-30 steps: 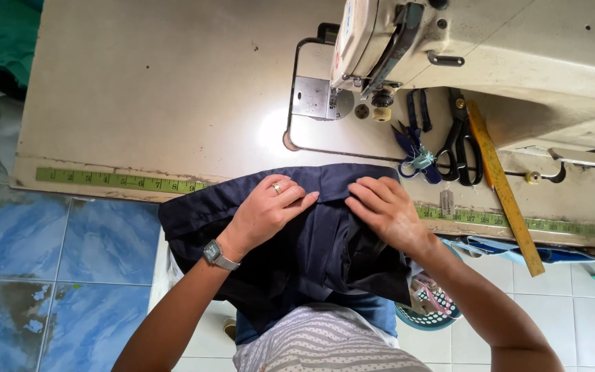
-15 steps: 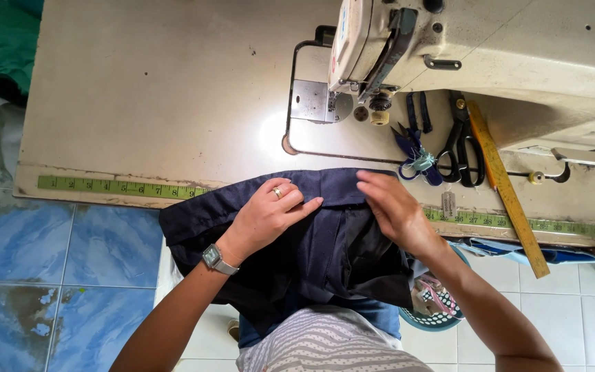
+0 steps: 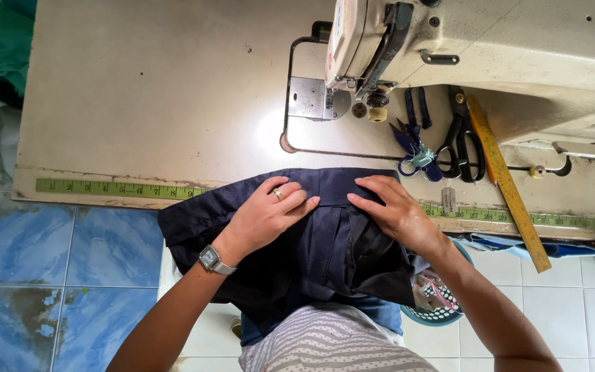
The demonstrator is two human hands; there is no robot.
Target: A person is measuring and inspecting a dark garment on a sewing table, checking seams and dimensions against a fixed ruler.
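The navy cloth (image 3: pixel 311 241) lies over the table's (image 3: pixel 139 103) near edge, pressed flat under the left hand (image 3: pixel 264 215) and right hand (image 3: pixel 395 212), fingers extended, nothing gripped. The fold is best kept even by smoothing outward with both palms before it is fed toward the machine (image 3: pixel 449 48). The cloth's lower part hangs out of sight, and what is perhaps a seam beneath the fingers cannot be made out.

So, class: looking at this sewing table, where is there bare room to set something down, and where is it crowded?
Bare: the wide table top left of the sewing machine, above the green tape measure. Crowded: right of the needle, where scissors, blue snips and the yellow ruler lie. The front edge holds the navy fabric under the left hand and right hand.
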